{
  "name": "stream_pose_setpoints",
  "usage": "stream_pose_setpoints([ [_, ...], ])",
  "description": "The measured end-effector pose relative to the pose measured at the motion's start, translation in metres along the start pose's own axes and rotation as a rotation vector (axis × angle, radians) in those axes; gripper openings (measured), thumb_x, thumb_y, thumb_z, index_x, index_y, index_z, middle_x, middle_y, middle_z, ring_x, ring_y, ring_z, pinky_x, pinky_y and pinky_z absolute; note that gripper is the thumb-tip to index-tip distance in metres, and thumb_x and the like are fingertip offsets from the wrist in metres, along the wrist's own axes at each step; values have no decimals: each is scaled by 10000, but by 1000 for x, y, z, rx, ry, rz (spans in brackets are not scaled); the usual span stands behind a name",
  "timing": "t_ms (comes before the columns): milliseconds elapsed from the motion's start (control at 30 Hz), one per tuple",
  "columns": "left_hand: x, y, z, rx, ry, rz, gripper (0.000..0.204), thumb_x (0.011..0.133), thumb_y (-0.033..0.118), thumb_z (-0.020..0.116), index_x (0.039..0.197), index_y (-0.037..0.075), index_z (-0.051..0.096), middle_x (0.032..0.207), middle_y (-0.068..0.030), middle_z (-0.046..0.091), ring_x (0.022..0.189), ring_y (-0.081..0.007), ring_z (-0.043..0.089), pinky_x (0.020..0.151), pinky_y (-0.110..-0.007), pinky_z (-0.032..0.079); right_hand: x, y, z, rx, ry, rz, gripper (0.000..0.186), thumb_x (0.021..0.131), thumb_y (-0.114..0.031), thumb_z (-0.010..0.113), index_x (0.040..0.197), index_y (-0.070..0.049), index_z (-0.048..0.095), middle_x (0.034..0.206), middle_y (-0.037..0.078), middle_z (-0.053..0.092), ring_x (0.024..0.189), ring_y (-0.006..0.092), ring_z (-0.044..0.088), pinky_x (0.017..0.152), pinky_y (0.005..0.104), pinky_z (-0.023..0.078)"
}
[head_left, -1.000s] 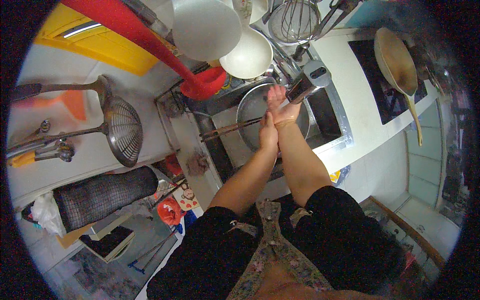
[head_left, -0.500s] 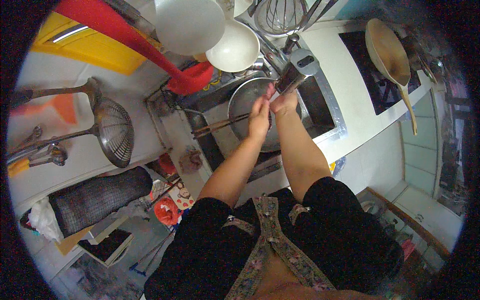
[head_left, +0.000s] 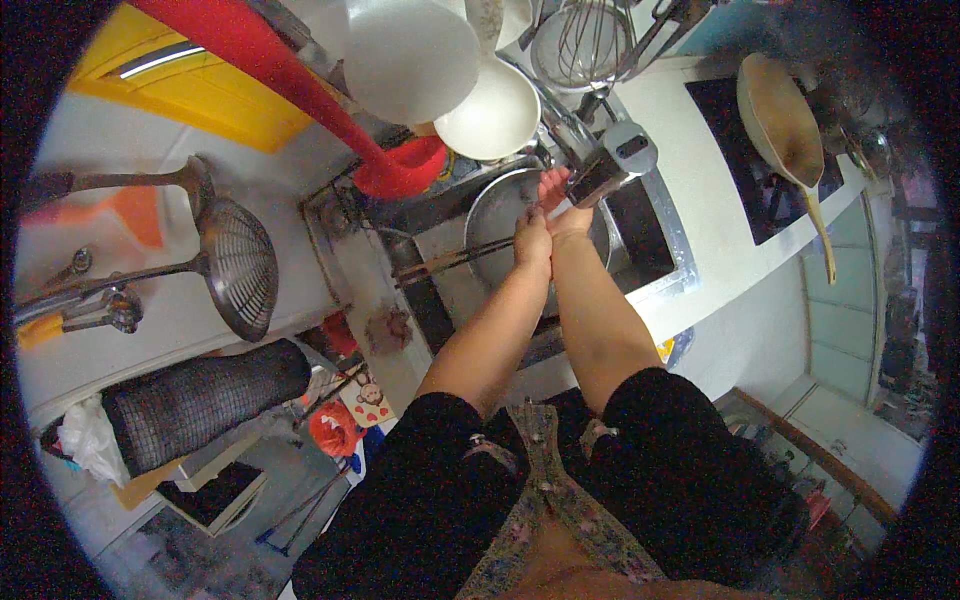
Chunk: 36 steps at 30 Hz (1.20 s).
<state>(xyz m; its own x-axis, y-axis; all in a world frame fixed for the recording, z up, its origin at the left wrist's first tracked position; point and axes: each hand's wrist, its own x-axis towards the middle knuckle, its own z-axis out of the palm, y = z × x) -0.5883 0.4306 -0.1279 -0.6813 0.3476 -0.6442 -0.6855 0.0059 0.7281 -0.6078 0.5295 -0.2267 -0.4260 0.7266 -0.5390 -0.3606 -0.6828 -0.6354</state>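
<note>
The tap sits just over the outstretched fingers of the right hand, its long axis slanting down toward them, while the left hand touches that hand, its finger closure unclear.

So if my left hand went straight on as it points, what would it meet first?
Most likely your right hand, by the chrome faucet; your left hand seems to touch it, though depth is hard to judge.

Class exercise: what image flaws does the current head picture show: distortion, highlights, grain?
Head view: fisheye bends the edge of the black hob; bright highlights on the chrome faucet; grain in the dark corners; soft detail on the right hand.
</note>
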Motion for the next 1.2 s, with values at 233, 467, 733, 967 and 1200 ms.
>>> stream_pose_setpoints([
  [233, 71, -31, 17, -340, -96, -34, 375, 975, 332, 525, 1173, 17, 569, 1136, -144, 609, 1050, -278, 579, 914, -388, 444, 35, 43, -72, -885, -280, -255, 482, 972, -381, 447, 1162, 44, 572, 1080, 273, 641, 935, 404, 644, 786, 473, 510],
  [467, 26, -64, -9, 814, 63, 902, 548, 910, 336, 587, 1350, 30, 474, 1422, -256, 404, 1321, -438, 378, 1100, -494, 292, -1, 33, -56, -1794, -400, -600, 431, 952, -347, 461, 1130, 23, 590, 1053, 257, 645, 946, 370, 645, 782, 479, 512],
  [733, -79, -13, -30, 773, -411, 945, 368, 950, 232, 524, 1293, 101, 553, 1403, -165, 468, 1359, -391, 346, 1127, -499, 252, -20, 17, 1, -1707, -314, -62, 267, 900, -208, 512, 1075, -37, 619, 1133, 145, 623, 1045, 286, 614, 832, 429, 512],
  [967, -50, 17, -2, 641, -801, 787, 289, 946, 284, 492, 1054, 105, 693, 1089, -152, 659, 1086, -323, 582, 948, -462, 432, -36, 12, -4, -2201, -1055, -773, 236, 869, -135, 528, 1067, -55, 628, 1137, 120, 621, 1039, 289, 608, 828, 439, 512],
  [1200, 51, 8, -30, 1193, -614, 558, 482, 897, 499, 499, 1154, 136, 685, 1144, -216, 654, 1027, -331, 642, 914, -417, 470, -58, -6, -10, -2356, -991, -584, 228, 912, -157, 527, 1100, -48, 598, 1111, 155, 651, 967, 319, 648, 814, 427, 525],
])
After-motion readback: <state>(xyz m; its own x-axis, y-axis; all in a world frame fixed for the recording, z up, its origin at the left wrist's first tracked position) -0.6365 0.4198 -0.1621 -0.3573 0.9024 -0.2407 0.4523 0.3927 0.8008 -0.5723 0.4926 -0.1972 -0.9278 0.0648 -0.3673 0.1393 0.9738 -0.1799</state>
